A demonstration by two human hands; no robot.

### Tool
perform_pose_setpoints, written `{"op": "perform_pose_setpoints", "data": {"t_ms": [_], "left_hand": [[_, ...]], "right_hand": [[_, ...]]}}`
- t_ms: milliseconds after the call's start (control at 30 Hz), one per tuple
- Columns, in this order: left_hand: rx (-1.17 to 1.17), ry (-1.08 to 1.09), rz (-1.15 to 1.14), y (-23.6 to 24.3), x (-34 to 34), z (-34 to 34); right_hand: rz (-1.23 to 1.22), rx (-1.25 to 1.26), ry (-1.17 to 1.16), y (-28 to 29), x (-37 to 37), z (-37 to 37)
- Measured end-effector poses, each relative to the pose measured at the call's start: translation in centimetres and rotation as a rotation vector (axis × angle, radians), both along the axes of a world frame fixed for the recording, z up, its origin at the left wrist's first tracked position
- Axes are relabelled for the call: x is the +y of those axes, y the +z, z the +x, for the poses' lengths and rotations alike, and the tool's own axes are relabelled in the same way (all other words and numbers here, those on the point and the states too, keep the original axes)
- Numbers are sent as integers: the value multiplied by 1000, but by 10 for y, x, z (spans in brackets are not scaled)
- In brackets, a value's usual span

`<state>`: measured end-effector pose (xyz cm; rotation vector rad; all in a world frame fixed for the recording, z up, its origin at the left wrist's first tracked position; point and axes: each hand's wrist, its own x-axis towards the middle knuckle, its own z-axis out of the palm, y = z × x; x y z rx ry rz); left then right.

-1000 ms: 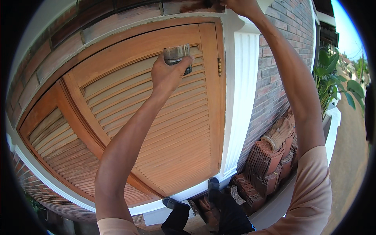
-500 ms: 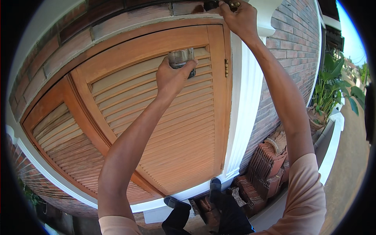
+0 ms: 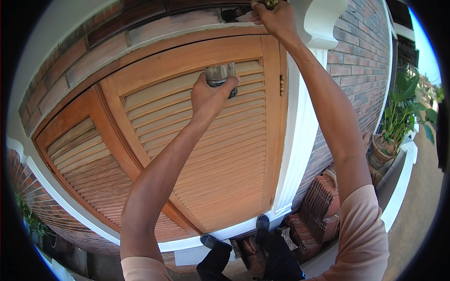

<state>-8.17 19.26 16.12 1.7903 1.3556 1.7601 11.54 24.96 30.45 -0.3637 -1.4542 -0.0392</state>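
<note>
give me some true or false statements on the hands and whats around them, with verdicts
1. The left hand holds a clear glass. True.
2. The left hand is higher in the picture than the right hand. False: the right hand is higher, near the top edge.
3. The slatted shutters are painted white. False: they are brown wood; the pillar beside them is white.
4. Stacked reddish tiles lie low on the right of the shutters. True.
5. The person's feet are bare. False: both are in dark shoes.
6. A leafy plant stands in a pot on the right. True.
</note>
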Motion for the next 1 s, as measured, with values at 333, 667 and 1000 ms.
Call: {"op": "perform_pose_setpoints", "data": {"t_ms": [333, 667, 1000], "left_hand": [[45, 28, 42, -9, -9, -10], [51, -6, 3, -30, -18, -6], [48, 5, 15, -25, -17, -11]], "right_hand": [[-90, 162, -58, -16, 27, 63], [210, -20, -452, -38, 19, 24], [-173, 268, -51, -29, 18, 78]]}}
